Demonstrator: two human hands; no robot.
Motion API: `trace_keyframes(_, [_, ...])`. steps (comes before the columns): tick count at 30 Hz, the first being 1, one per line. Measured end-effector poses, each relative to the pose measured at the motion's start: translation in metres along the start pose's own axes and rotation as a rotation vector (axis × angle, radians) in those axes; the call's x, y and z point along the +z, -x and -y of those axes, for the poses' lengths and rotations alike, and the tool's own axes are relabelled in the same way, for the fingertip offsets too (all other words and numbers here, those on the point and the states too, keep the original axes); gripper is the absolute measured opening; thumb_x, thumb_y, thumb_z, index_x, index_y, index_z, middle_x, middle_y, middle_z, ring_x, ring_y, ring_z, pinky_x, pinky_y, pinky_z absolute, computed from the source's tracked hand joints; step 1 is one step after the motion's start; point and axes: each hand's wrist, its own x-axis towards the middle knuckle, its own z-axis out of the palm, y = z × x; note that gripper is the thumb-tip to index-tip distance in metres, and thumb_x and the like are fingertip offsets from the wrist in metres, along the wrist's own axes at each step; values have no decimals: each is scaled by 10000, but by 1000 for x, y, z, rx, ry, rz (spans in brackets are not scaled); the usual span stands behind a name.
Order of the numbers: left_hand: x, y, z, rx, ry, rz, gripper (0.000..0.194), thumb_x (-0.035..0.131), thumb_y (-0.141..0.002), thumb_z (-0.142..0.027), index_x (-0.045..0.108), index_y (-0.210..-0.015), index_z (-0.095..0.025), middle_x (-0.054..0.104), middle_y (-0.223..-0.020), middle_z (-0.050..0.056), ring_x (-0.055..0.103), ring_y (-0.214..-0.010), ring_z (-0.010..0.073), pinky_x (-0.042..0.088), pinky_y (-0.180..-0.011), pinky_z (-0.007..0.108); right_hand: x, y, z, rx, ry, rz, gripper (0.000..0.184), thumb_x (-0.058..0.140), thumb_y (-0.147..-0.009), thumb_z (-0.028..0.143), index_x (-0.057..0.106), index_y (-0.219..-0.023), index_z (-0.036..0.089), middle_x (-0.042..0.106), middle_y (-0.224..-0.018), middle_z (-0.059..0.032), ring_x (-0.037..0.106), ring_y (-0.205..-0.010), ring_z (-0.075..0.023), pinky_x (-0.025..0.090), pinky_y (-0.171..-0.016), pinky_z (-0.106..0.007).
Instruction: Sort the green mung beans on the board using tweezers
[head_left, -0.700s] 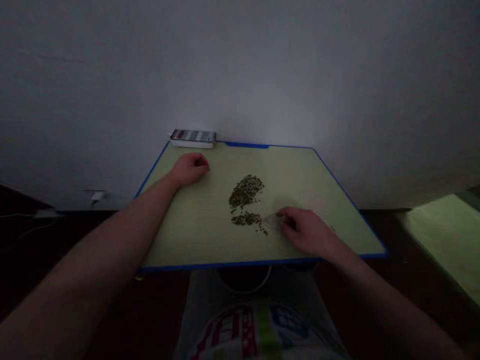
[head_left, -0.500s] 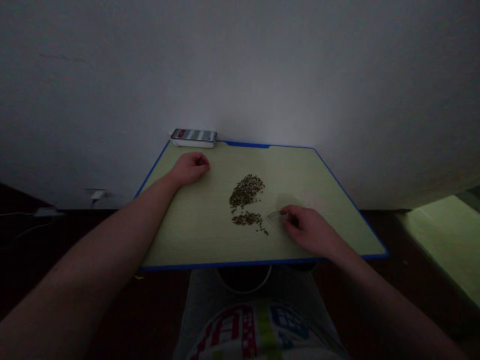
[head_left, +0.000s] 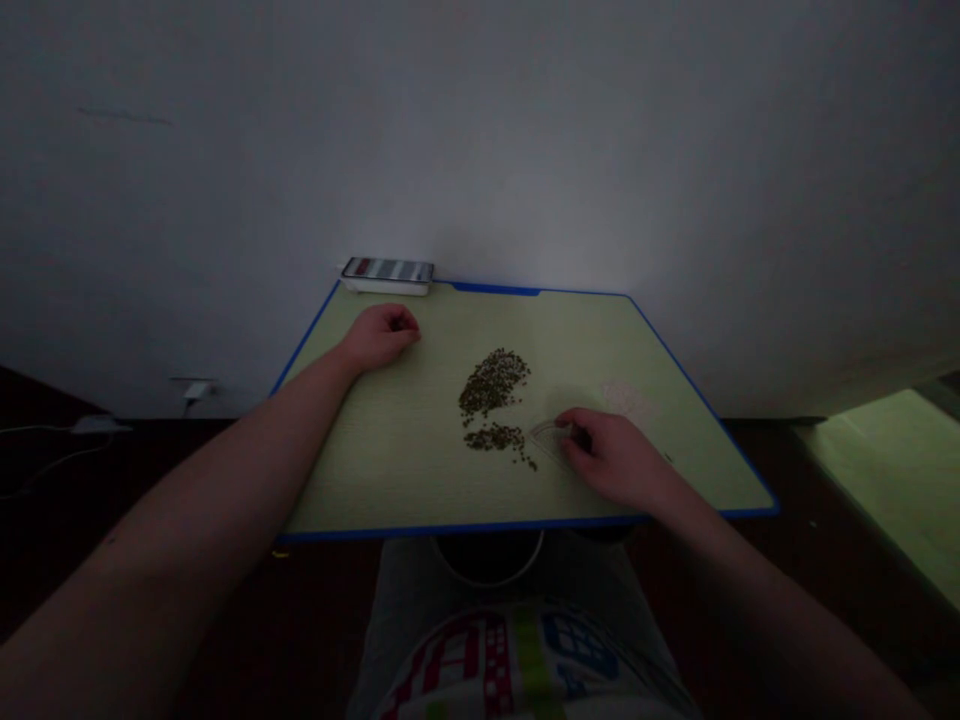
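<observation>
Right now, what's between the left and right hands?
In the head view, two piles of small dark bits lie between left hand and right hand, plus a faint see-through piece by the latter.

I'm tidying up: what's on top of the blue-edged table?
Two groups of small dark pieces, a pale scatter, a box at the far left, a thin fan-shaped piece at the right hand, and the left hand. What hands and box cover can't be seen.

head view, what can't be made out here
All in the head view:
Dark bits: too small to identify.
See-through piece: partly hidden by right hand.
Left hand: its own curl hides the palm.
Box: print too small and dim.
Round container: far side hidden by tabletop.
</observation>
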Motion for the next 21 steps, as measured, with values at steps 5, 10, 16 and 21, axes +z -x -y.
trace_keyframes(5, [0,-1,1,11,8,2,181,615,-635,-294,643,-748,-155,573,-625,0,491,-585,119,392,-574,258,-1,-5,-1,-28,-1,4,297,498,-854,213,645,-1103,144,678,-709,-38,609,-642,-175,399,-608,-283])
trace_keyframes(10, [1,-1,1,21,2,-11,184,615,-633,-309,641,-731,-155,569,-614,1,499,-599,126,388,-571,252,-2,-7,-2,-86,-22,27,287,503,-835,188,641,-1083,144,679,-723,-37,610,-656,-177,404,-614,-280])
trace_keyframes(16, [0,0,0,27,-10,-9,187,614,-641,-311,642,-743,-156,578,-623,2,501,-601,123,386,-567,247,-1,-1,-2,-106,-28,46,291,504,-836,191,641,-1087,144,684,-741,-41,614,-663,-177,418,-624,-281])
trace_keyframes(21, [0,-1,4,43,-11,-6,191,612,-646,-315,646,-749,-158,580,-636,-1,498,-598,116,388,-566,245,-2,2,-2,-101,-25,49,299,497,-835,185,645,-1091,136,701,-780,-59,633,-702,-188,437,-659,-290])
